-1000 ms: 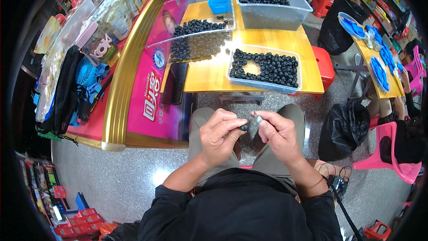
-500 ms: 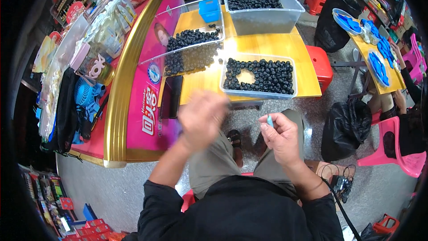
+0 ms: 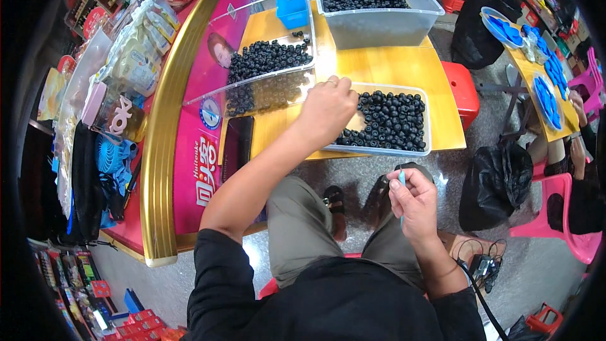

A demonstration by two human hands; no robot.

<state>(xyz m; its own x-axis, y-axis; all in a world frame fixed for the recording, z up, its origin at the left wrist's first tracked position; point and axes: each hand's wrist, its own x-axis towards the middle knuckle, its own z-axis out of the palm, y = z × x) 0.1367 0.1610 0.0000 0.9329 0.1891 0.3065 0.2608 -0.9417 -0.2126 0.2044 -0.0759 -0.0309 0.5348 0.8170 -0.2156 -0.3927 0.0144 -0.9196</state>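
Observation:
Small round black pieces fill much of a shallow clear tray [image 3: 428, 120] at the table's near edge. My left hand [image 3: 328, 110] hangs over this tray's left end, fingers bent together and tips hidden; I cannot make out what they hold, if anything. Above my right thigh, my right hand [image 3: 413, 202] is closed around a slim light-blue tool [image 3: 401, 178], pinched between thumb and fingers. Similar black pieces [image 3: 265, 60] lie in a clear box with a small blue bin [image 3: 293, 11] at the far left.
A deep translucent tub [image 3: 385, 28] of black pieces stands at the back. A dark phone-like slab [image 3: 237, 145] lies left of the tray. Red stools [image 3: 459, 95] stand to the right, with a black bag [image 3: 495, 186]. Another person sits at a side table [image 3: 533, 82] holding blue items.
My left hand has moved up and right, from the table's front to over the near tray. My right hand still holds the light-blue tool. The view has shifted slightly.

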